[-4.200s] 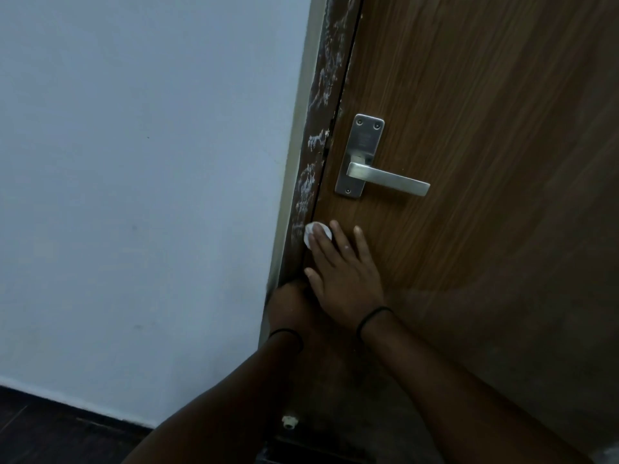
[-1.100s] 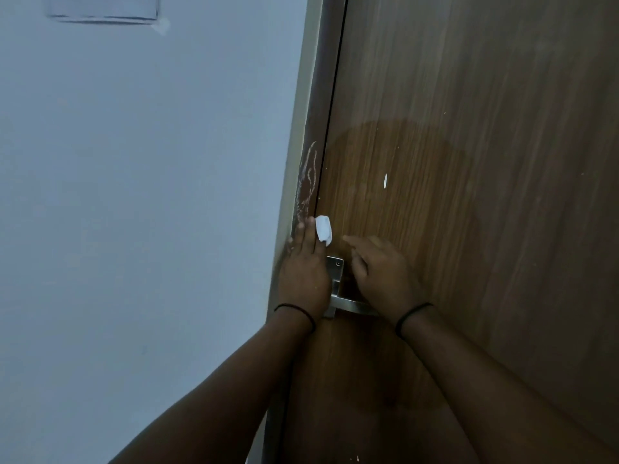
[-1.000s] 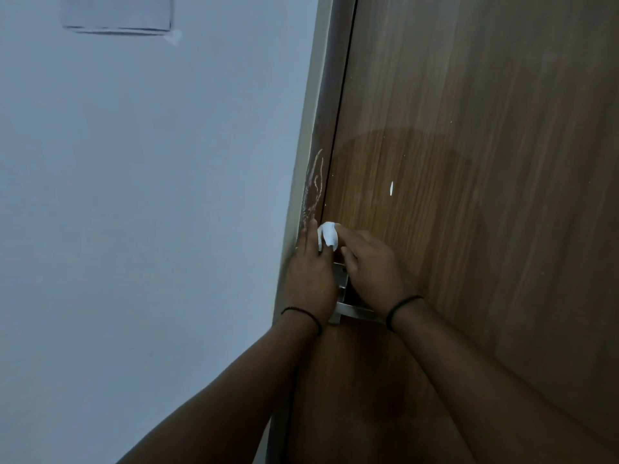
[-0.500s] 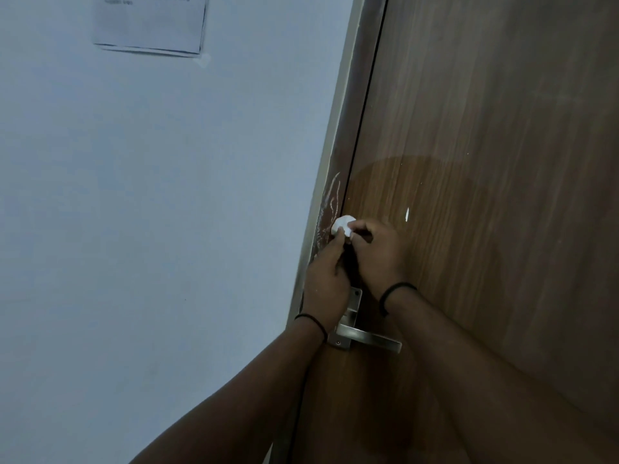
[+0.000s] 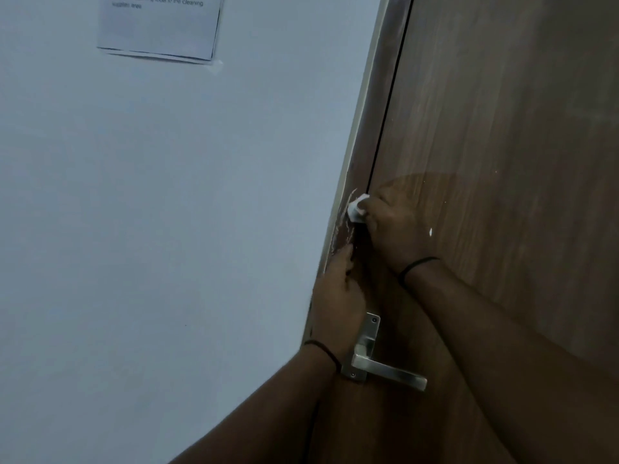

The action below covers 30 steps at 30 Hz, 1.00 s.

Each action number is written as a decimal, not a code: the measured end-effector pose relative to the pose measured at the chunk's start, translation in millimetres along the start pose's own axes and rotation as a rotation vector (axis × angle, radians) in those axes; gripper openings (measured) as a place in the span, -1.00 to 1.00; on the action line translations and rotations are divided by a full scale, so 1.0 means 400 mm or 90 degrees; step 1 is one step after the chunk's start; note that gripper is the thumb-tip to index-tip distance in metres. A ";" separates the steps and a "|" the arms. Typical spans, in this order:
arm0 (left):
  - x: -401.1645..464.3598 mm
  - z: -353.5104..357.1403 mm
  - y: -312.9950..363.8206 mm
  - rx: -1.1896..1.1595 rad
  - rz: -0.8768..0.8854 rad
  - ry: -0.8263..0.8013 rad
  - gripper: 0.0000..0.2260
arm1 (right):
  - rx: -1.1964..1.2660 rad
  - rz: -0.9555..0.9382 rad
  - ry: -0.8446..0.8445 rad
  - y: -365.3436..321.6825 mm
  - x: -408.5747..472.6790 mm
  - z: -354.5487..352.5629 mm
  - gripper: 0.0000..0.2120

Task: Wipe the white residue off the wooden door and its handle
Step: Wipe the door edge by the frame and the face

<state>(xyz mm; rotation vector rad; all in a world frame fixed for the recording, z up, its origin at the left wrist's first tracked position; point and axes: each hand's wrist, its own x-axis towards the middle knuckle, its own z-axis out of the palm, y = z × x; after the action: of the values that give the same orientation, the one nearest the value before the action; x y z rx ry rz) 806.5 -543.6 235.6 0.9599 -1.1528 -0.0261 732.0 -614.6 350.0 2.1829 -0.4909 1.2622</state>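
The right hand (image 5: 390, 229) pinches a small white wipe (image 5: 356, 209) between its fingertips and presses it where the wooden door (image 5: 502, 145) meets the dark door frame (image 5: 375, 135). White residue (image 5: 345, 226) streaks the frame just beside and below the wipe, and a single white fleck (image 5: 430, 232) sits on the door face right of the hand. The left hand (image 5: 340, 296) lies flat lower down on the frame edge, fingers together and pointing up, holding nothing. Below it, the metal handle (image 5: 388, 371) juts rightward from its plate (image 5: 366, 346), close to the left wrist and clear of both hands. The door stretches bare above and to the right of the hands. Left of the frame runs a pale wall (image 5: 167, 229), with a paper notice (image 5: 160, 25) taped high up, well apart from the work.
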 end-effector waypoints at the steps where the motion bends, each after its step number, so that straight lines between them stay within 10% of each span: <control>1: -0.023 0.001 -0.019 0.058 0.033 -0.002 -0.56 | 0.004 -0.004 0.017 -0.001 0.026 0.004 -0.84; 11: -0.106 0.007 -0.139 0.348 0.227 -0.146 -0.52 | -0.150 -0.153 0.021 0.002 -0.077 0.076 -0.72; 19: -0.183 -0.030 -0.204 0.390 0.222 -0.121 -0.55 | -0.292 -0.031 -0.082 -0.058 -0.069 0.094 -0.51; 30: -0.269 -0.040 -0.263 0.385 0.258 -0.139 -0.52 | -0.240 -0.192 -0.076 -0.063 -0.197 0.097 -0.73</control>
<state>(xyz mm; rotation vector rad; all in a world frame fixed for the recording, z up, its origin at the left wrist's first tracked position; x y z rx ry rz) 816.5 -547.7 84.7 1.2492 -1.5842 0.5860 733.5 -617.2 258.7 1.9287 -0.3906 0.8079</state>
